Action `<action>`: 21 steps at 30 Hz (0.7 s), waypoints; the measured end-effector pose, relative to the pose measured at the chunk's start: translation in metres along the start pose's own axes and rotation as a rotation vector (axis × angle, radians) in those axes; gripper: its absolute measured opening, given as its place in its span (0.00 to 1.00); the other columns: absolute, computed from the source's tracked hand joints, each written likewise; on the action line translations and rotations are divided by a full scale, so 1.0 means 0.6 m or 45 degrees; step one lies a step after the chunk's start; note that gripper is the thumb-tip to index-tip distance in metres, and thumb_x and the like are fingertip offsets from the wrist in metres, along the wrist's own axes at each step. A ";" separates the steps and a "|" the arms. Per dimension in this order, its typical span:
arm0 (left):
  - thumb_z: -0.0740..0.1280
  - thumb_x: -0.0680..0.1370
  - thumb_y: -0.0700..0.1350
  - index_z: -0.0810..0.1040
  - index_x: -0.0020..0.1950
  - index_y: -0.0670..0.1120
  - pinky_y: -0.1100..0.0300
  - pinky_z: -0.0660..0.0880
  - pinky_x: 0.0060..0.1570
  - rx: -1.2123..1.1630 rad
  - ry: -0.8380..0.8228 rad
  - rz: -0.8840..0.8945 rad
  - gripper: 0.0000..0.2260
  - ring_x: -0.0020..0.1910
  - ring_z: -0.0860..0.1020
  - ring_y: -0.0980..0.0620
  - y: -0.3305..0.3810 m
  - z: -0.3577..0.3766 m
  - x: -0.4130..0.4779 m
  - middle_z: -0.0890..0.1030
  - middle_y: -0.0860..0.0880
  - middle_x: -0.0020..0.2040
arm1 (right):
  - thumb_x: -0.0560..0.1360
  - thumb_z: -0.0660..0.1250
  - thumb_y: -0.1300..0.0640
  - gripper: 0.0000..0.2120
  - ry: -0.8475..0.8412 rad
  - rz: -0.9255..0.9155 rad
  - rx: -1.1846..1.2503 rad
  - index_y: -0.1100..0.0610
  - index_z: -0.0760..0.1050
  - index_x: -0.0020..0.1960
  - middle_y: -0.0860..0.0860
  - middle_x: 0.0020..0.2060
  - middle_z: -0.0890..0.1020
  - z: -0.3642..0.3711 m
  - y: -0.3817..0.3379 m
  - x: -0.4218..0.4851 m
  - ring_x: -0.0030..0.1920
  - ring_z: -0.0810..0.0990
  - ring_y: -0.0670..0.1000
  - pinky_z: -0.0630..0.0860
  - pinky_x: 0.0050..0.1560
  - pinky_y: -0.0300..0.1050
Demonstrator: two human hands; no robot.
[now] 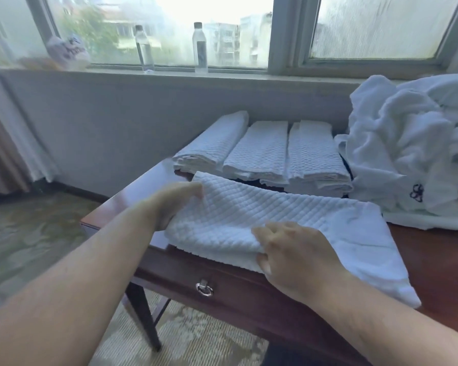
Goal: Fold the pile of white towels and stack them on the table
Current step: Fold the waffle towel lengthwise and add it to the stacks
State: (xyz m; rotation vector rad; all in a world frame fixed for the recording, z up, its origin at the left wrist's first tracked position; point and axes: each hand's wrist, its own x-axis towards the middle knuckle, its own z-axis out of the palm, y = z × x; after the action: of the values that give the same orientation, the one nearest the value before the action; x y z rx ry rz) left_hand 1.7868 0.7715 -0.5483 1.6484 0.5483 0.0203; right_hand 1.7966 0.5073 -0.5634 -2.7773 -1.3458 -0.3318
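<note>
Towel in hand is a white waffle-weave one, lying partly folded across the near left corner of the dark wooden table, its right end trailing toward the front edge. The left hand grips the far left edge, fingers curled into the cloth by the corner. The right hand rests on the near fold, fingers slightly spread on top and the thumb tucked under the doubled edge, pinching it.

Judging by the three folded stacks lined up side by side behind it, this one needs to end as a long narrow bundle of the same width. To do that well, the two hands should carry their edges over together, so the layers meet square rather than skewed. The loose right end looks uneven and should be drawn in line first. A flat palm pass after each fold would press out trapped air and keep the bundle low.

The unfolded pile sits at the right, close beside the stacks, so much work appears left. Placing this towel on the lowest stack would keep the row level.
</note>
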 end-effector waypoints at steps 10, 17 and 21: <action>0.68 0.78 0.58 0.77 0.43 0.53 0.62 0.68 0.34 0.855 0.391 0.122 0.11 0.38 0.77 0.60 -0.018 0.011 0.030 0.81 0.57 0.43 | 0.79 0.53 0.45 0.19 -0.272 -0.011 0.116 0.50 0.70 0.65 0.47 0.55 0.73 -0.016 0.009 0.007 0.59 0.71 0.53 0.71 0.61 0.51; 0.64 0.79 0.54 0.67 0.75 0.54 0.47 0.64 0.66 1.237 0.601 0.444 0.25 0.71 0.63 0.45 0.001 0.046 0.024 0.70 0.49 0.71 | 0.82 0.53 0.43 0.26 -0.489 0.084 0.538 0.62 0.72 0.66 0.55 0.64 0.77 -0.053 0.045 0.019 0.66 0.72 0.51 0.68 0.68 0.52; 0.60 0.82 0.52 0.69 0.75 0.57 0.47 0.58 0.74 1.140 0.349 0.778 0.20 0.75 0.59 0.49 0.017 0.099 0.010 0.68 0.54 0.75 | 0.82 0.52 0.51 0.18 -0.082 0.255 0.552 0.58 0.72 0.40 0.51 0.40 0.78 -0.050 0.083 0.027 0.46 0.76 0.50 0.72 0.54 0.52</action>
State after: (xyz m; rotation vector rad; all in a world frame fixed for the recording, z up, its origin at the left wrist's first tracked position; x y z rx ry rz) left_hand 1.8149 0.7179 -0.5500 2.6670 0.2287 0.5207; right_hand 1.8398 0.4849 -0.5279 -2.5375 -0.9903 0.0548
